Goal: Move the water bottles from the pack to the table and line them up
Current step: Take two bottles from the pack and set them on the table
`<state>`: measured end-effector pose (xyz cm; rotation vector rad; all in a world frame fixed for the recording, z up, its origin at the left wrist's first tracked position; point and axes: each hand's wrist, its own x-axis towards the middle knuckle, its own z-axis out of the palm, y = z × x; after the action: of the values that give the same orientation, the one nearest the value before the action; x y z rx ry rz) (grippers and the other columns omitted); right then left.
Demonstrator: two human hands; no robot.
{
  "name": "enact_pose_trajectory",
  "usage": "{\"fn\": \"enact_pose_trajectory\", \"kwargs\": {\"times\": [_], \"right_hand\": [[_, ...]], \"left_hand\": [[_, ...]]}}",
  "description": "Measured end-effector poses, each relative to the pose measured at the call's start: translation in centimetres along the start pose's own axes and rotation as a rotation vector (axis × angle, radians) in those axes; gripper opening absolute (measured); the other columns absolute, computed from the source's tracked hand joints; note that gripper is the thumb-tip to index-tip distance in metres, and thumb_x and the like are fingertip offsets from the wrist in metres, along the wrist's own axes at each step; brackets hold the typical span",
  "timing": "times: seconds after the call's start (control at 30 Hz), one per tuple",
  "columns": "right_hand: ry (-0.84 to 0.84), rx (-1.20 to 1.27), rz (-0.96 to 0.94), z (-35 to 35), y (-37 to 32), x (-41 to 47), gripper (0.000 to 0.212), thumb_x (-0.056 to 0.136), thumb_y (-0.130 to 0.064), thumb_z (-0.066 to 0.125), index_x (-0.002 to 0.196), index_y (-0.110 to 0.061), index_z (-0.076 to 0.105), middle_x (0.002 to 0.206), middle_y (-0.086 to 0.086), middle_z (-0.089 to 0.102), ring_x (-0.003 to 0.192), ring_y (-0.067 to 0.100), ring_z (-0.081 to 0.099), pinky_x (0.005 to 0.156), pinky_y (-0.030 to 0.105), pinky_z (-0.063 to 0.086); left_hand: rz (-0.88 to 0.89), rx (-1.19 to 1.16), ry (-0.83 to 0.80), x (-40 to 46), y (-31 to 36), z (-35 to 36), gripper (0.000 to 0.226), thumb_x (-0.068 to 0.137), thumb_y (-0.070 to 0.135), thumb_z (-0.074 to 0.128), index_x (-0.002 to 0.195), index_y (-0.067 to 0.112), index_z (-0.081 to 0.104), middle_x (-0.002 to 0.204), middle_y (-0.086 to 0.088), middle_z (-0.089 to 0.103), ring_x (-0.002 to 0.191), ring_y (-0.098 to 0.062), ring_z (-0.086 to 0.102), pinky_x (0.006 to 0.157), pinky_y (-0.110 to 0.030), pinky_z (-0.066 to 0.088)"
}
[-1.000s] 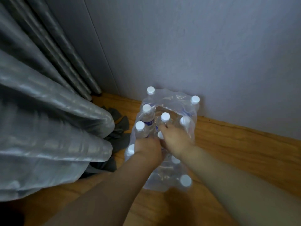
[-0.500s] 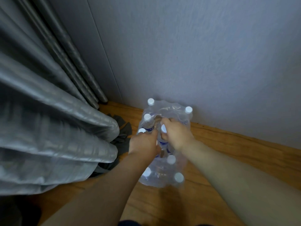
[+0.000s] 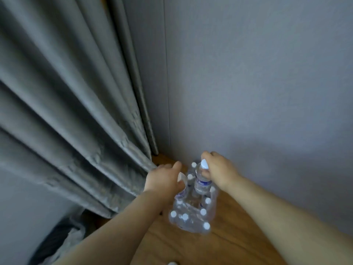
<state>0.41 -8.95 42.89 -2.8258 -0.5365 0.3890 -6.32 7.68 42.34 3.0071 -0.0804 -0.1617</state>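
Note:
A shrink-wrapped pack of water bottles (image 3: pixel 191 217) with white caps stands on the wooden floor beside the wall. My right hand (image 3: pixel 217 169) grips the neck of one clear bottle (image 3: pixel 201 181) with a blue label and holds it lifted above the pack. My left hand (image 3: pixel 164 178) holds a second bottle (image 3: pixel 181 188) by its top; most of that bottle is hidden behind the hand. The table is not in view.
Grey curtains (image 3: pixel 76 121) hang at the left, reaching down to the floor near the pack. A plain grey wall (image 3: pixel 257 83) rises directly behind. A dark bin with a plastic liner (image 3: pixel 63 243) sits at lower left. Wooden floor (image 3: pixel 219 243) extends to the right.
Both hands have risen from inside the pack, each drawing a bottle up out of the wrap. The camera view has tilted up and pulled away from the floor.

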Motion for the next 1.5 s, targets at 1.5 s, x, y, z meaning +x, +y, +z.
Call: {"fn": "enact_pose_trajectory", "kwargs": {"times": [1.5], "right_hand": [[-0.554,0.027,-1.668,6.6,-71.9,-82.0,0.022,0.076,-0.038,0.063,0.089,-0.023,0.053,0.085,-0.003,0.060,0.078,0.018,0.057,0.058,0.030,0.042]], "left_hand": [[-1.815,-0.153,0.539,-115.8,3.7,-21.0,0.016,0.083,0.036,0.055,0.093,0.025,0.049,0.085,0.003,0.060,0.076,-0.019,0.056,0.053,-0.028,0.035]]}}
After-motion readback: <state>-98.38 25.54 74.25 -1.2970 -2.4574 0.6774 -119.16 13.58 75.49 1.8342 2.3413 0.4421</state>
